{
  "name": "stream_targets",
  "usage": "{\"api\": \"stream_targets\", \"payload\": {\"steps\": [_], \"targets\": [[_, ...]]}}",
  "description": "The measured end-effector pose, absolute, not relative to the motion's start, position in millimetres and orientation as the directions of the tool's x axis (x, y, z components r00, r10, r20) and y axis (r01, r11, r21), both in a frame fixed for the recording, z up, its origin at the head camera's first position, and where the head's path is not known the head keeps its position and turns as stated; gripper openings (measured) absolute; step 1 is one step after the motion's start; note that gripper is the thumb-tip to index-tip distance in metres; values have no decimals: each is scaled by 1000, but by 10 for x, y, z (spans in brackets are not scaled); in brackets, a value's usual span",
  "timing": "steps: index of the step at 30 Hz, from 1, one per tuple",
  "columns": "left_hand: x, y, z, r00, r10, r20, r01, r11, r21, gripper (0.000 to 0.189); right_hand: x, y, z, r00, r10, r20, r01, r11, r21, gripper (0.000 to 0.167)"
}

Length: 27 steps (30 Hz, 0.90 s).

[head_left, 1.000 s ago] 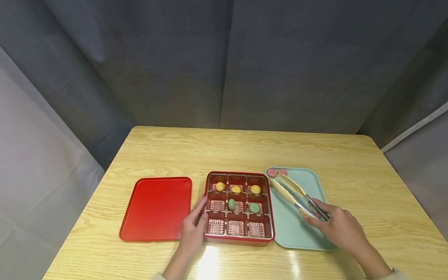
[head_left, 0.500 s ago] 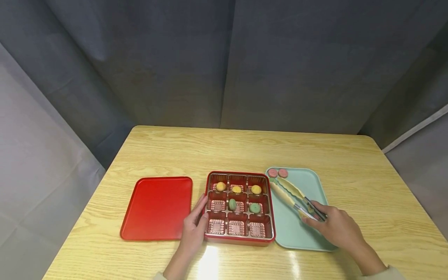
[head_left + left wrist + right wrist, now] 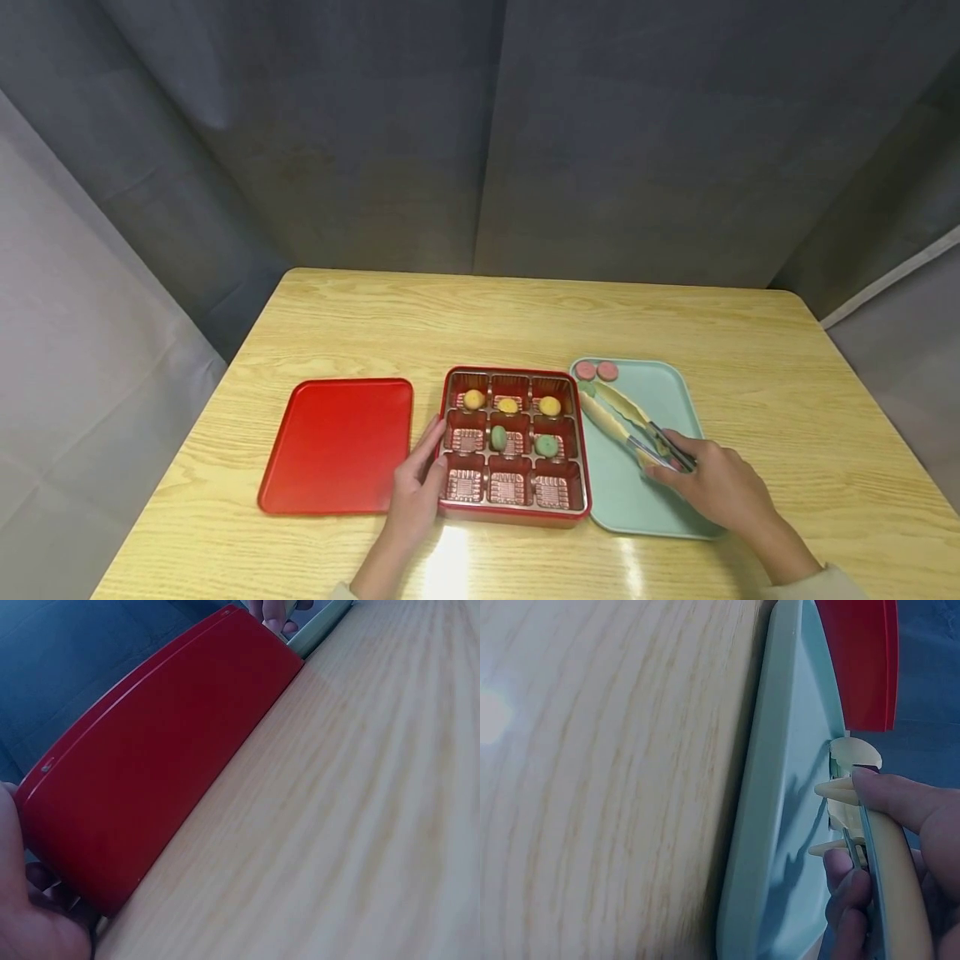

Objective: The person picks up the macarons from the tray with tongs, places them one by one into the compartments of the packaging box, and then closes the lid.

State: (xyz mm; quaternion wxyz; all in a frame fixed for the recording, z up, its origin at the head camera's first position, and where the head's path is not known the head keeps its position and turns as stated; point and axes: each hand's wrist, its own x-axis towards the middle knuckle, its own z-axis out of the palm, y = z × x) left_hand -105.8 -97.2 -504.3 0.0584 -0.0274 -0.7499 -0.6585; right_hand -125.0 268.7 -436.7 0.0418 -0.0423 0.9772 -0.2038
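In the head view my right hand point(image 3: 723, 483) grips a pair of tongs point(image 3: 611, 421) with pale cream tips, thumb on one arm and fingers on the other. The tips point to the far left of a mint-green tray point(image 3: 652, 508). They stand apart beside a green macaron point(image 3: 587, 388), partly covered by them. Two pink macarons point(image 3: 607, 372) lie just beyond. My left hand point(image 3: 415, 492) rests against the left side of a red box point(image 3: 517, 518), fingers extended along its wall. Three yellow macarons point(image 3: 550, 406) occupy its back row; two green macarons point(image 3: 546, 446) sit in the middle row.
Left of the box lies a flat red lid or tray point(image 3: 337, 450). The mint tray stands right against the box's right side. All of it is on a wooden table point(image 3: 420, 325), with a dark curtain point(image 3: 480, 142) behind.
The tong tips have dropped slightly toward the tray around the green macaron and come nearer together. The right hand has shifted a little to the left. My left hand and the box stay put.
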Motion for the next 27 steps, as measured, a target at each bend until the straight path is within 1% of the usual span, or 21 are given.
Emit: {"api": "stream_targets", "payload": {"steps": [13, 18, 27], "targets": [[-1056, -972, -5033, -993, -34, 111, 107, 113, 988, 50, -1223, 2678, -4348, -993, -91, -71, -54, 910, -412, 76], [-1061, -974, -5043, -993, -30, 114, 110, 108, 988, 50, -1234, 2698, -4336, -993, -94, -76, -55, 910, -411, 78], [-1059, -967, -5041, -994, -33, 101, 97, 101, 990, 51, -1216, 2701, -4216, -994, -86, -65, -52, 910, -410, 79]]}}
